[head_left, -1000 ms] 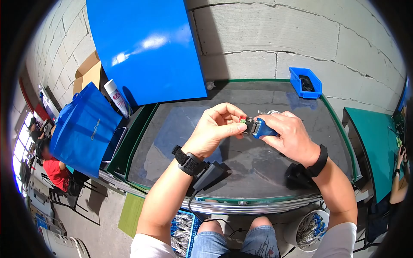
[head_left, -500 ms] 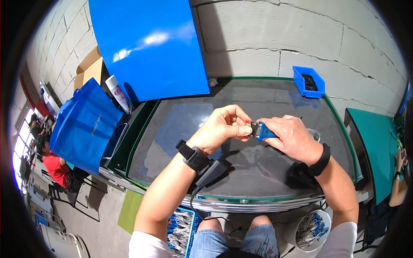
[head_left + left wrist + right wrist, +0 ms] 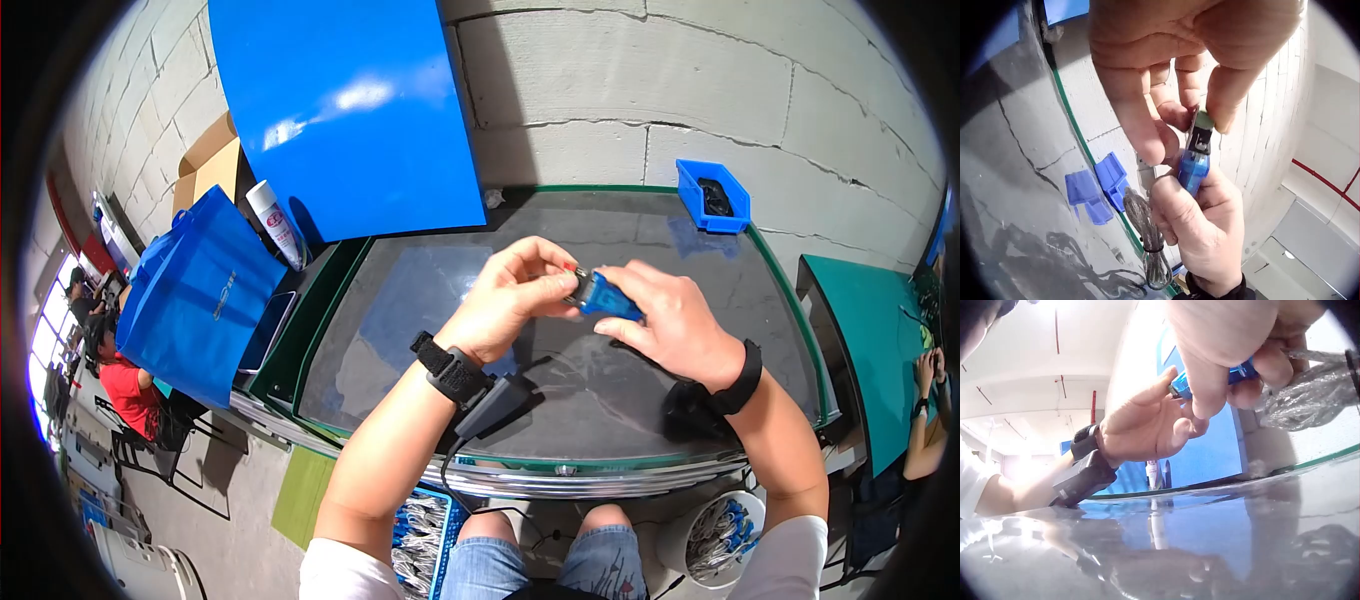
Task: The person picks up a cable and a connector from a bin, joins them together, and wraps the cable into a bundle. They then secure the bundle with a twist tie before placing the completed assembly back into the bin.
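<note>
Above the table my left hand [image 3: 510, 297] pinches a small black adapter with a green terminal block [image 3: 1205, 121] between thumb and fingers. My right hand [image 3: 683, 325] holds a translucent blue cable connector [image 3: 608, 298], its metal end right at the adapter. In the left wrist view, the blue connector [image 3: 1194, 173] lines up end to end with the black adapter body [image 3: 1200, 140]. A bundled grey cable [image 3: 1154, 240] hangs beside the right hand; it also shows in the right wrist view as a clear-jacketed coil [image 3: 1313, 397]. Fingers partly hide the adapter.
A blue bin [image 3: 713, 197] with black items stands at the table's back right corner. A blue panel [image 3: 345, 120], spray can [image 3: 276, 225] and blue bag [image 3: 200, 300] are at left. Below are a blue basket [image 3: 447, 545] and white bucket [image 3: 668, 548] of cables.
The adapter and blue connector have come together, the visible gap between them closing. The right thumb has shifted down, showing more of the blue connector. Both hands keep their hold.
</note>
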### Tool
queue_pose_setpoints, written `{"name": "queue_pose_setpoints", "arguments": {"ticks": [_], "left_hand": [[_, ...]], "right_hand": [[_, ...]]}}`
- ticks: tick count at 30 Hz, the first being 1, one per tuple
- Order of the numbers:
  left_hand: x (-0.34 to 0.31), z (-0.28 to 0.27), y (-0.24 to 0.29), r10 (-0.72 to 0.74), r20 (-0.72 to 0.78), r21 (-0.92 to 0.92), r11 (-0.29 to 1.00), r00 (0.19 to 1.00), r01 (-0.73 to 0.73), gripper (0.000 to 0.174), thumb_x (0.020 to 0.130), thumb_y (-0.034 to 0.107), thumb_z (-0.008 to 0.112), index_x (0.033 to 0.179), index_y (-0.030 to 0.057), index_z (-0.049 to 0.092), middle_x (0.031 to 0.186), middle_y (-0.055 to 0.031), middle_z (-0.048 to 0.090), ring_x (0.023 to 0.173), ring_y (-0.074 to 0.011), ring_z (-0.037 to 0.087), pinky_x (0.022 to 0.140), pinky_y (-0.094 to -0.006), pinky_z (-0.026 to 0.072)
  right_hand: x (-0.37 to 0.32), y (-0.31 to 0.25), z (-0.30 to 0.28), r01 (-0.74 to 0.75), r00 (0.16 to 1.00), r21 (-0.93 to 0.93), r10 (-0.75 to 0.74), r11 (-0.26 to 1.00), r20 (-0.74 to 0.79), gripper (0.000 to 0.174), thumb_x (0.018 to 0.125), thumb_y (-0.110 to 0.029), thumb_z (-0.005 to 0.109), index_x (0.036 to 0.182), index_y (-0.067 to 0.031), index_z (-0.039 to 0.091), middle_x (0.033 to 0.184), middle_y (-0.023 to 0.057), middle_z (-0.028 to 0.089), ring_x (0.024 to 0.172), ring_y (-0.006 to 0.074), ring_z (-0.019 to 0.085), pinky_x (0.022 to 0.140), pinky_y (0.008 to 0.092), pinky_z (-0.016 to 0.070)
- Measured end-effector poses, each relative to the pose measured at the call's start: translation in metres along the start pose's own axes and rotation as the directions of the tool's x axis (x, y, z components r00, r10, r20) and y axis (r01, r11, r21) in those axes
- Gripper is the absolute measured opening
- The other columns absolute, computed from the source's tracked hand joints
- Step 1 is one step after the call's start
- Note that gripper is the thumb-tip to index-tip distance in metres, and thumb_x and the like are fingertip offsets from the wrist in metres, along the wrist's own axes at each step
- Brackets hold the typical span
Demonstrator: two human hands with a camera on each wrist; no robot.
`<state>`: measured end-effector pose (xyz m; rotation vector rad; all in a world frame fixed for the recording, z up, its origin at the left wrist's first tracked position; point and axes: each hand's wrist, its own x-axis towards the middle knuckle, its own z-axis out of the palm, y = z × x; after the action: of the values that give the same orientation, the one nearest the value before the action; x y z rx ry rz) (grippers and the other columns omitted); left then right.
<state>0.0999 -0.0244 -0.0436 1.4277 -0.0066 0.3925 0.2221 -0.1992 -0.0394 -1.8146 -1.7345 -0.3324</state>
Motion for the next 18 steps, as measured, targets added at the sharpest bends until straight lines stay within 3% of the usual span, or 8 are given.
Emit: {"name": "queue_pose_setpoints", "arguments": {"ticks": [2,7,9,11,13,15,17,18], "left_hand": [[0.002,-0.007,-0.002,0.064,-0.074,-0.038,0.997,0.995,-0.067,0.016,0.084,0.01,0.063,0.098,0.0059,0.057,0.093,-0.0029,0.059,0.086,-0.0139,0.059,0.073,-0.031,0.054],[0.002,-0.008,0.002,0.186,-0.201,-0.028,0.98,0.962,-0.196,0.018,0.084,0.012,0.063,0.101,0.0083,0.057,0.096,-0.0007,0.059,0.089,-0.0113,0.057,0.076,-0.0273,0.0518],[0.001,-0.009,0.001,0.199,-0.181,-0.043,0.977,0.963,-0.21,0.018,0.085,0.013,0.062,0.102,0.0087,0.057,0.097,-0.0002,0.059,0.09,-0.0098,0.057,0.078,-0.0277,0.0508],[0.001,-0.009,0.001,0.219,-0.201,-0.051,0.971,0.955,-0.233,0.019,0.086,0.014,0.062,0.103,0.0089,0.057,0.098,0.0002,0.058,0.09,-0.0088,0.057,0.081,-0.0305,0.0502],[0.002,-0.009,0.0,0.195,-0.215,-0.078,0.973,0.957,-0.216,0.024,0.086,0.015,0.062,0.108,0.0091,0.056,0.099,0.0003,0.057,0.09,-0.0086,0.057,0.083,-0.0318,0.0497],[0.001,-0.007,0.001,0.175,-0.237,-0.104,0.974,0.956,-0.204,0.028,0.086,0.016,0.062,0.112,0.0092,0.054,0.1,0.0003,0.057,0.09,-0.0084,0.057,0.085,-0.0332,0.0493],[0.0,0.0,0.002,0.116,-0.184,-0.226,0.961,0.976,-0.157,0.038,0.086,0.019,0.062,0.12,0.0091,0.048,0.101,0.0003,0.056,0.09,-0.0089,0.057,0.087,-0.0356,0.0494],[0.002,-0.003,-0.004,0.093,-0.107,-0.25,0.961,0.99,-0.117,0.045,0.085,0.02,0.063,0.124,0.0087,0.044,0.102,-0.0006,0.056,0.091,-0.0122,0.059,0.088,-0.0378,0.0491]], "right_hand": [[0.002,0.002,-0.004,0.065,0.986,0.19,-0.034,0.98,-0.163,0.038,0.075,-0.016,0.067,0.108,-0.0031,0.056,0.097,0.0145,0.057,0.085,0.0328,0.058,0.073,0.0371,0.0474],[0.003,0.018,-0.011,0.014,0.928,0.071,0.014,0.997,-0.372,0.041,0.076,-0.019,0.068,0.11,0.002,0.054,0.1,0.0146,0.056,0.093,0.0292,0.057,0.081,0.0349,0.0452],[0.001,0.025,-0.008,-0.123,0.943,0.339,0.216,0.933,-0.252,0.039,0.081,-0.022,0.065,0.11,0.0027,0.054,0.097,0.0154,0.058,0.093,0.026,0.057,0.079,0.0346,0.0455],[-0.001,0.029,-0.005,-0.181,0.944,0.367,0.267,0.912,-0.196,0.035,0.084,-0.024,0.062,0.105,0.0034,0.054,0.088,0.0125,0.059,0.085,0.019,0.058,0.076,0.0324,0.0465],[0.001,0.027,-0.007,-0.353,0.935,0.477,0.324,0.805,0.145,0.032,0.085,-0.024,0.061,0.099,0.004,0.054,0.081,0.0088,0.057,0.076,0.0141,0.057,0.073,0.0303,0.0473],[0.001,0.028,0.003,-0.288,0.955,0.518,0.28,0.805,0.096,0.027,0.087,-0.021,0.059,0.096,0.0036,0.052,0.076,0.0047,0.055,0.07,0.0098,0.054,0.068,0.0273,0.0475],[0.003,0.023,0.012,-0.261,0.945,0.78,0.316,0.569,0.086,0.023,0.09,-0.018,0.056,0.098,0.0022,0.052,0.077,0.0036,0.057,0.071,0.0095,0.054,0.066,0.0259,0.0473],[0.003,0.018,0.013,-0.26,0.946,0.779,0.314,0.571,0.086,0.023,0.09,-0.018,0.056,0.098,0.0022,0.052,0.077,0.0036,0.057,0.071,0.0095,0.054,0.066,0.0259,0.0473]]}}
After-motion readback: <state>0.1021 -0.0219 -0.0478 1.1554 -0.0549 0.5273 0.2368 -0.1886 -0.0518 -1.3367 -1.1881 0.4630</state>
